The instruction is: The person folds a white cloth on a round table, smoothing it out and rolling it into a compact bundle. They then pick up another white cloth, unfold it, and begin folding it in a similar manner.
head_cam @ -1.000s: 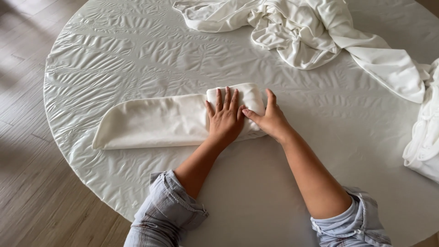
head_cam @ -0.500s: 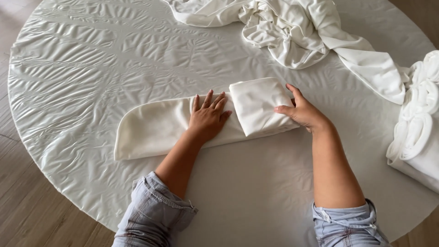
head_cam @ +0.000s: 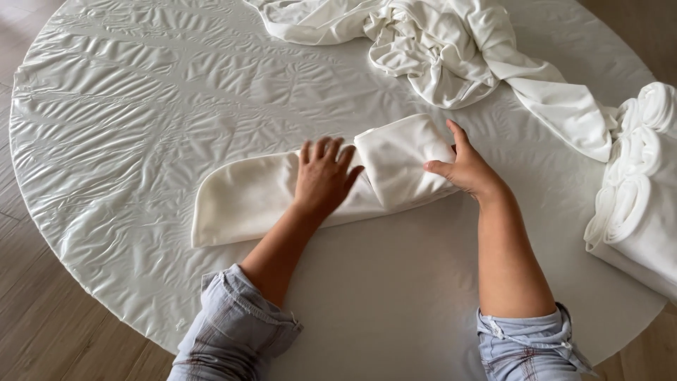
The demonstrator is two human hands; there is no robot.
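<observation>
At the centre of a round table [head_cam: 141, 106] covered in wrinkled white plastic sheeting, a person works a long cream-white cloth [head_cam: 240, 197] with both bare hands. Left hand [head_cam: 323, 180] lies palm-down on the flat strip, fingers together and slightly curled at the tips, pressing the fabric just beside the rolled end [head_cam: 402, 166]; it grips nothing, only bears down. Right hand [head_cam: 465, 169] cups the far side of that roll, thumb across its lower edge and fingers behind it, grasping the bundle and tilting it up at an angle toward the left hand. Both forearms reach in from the near edge of the table, with pale blue denim sleeves [head_cam: 236, 331] pushed up to the elbows.

Compared with half a second earlier, the left hand has edged a little to the right and its fingers have drawn together, while the right hand has pushed the roll closer, so roll and left fingertips now touch. A second ago both hands lay side by side on top of the roll.

A heap of loose white fabric [head_cam: 437, 49] sprawls across the far side of the table, and a stack of rolled white cloths [head_cam: 642, 190] sits at the right rim.
</observation>
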